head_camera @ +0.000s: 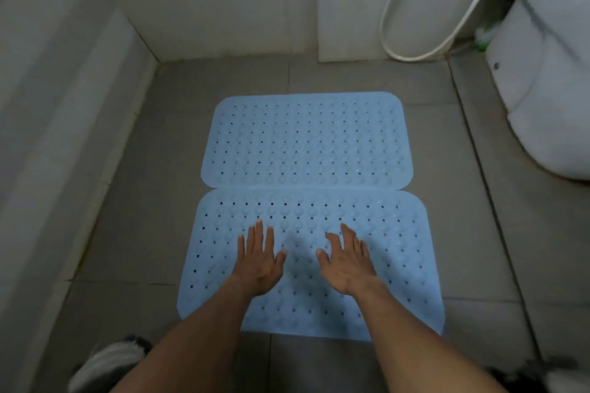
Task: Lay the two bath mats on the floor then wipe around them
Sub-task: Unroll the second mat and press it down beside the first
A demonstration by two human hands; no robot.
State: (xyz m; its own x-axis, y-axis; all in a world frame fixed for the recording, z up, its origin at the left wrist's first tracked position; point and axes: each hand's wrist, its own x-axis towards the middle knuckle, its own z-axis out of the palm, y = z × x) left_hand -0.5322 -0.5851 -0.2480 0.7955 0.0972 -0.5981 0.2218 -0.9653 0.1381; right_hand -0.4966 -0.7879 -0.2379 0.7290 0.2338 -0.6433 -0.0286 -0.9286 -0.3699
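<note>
Near mat (313,265) lies flat on the floor (140,201), its far edge touching the far mat (308,140). Left hand (258,260) and right hand (346,260) press it, each grip open, holding nothing. Laying looks finished; wiping needs a cloth, none visible.

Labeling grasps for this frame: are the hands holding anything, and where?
Nothing held. Left hand and right hand are open, fingers spread, palms down over the near bath mat.

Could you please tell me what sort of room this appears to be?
Most likely a bathroom: two perforated blue bath mats on a grey tiled floor, a toilet at right, and a hose hanging on the wall.
</note>
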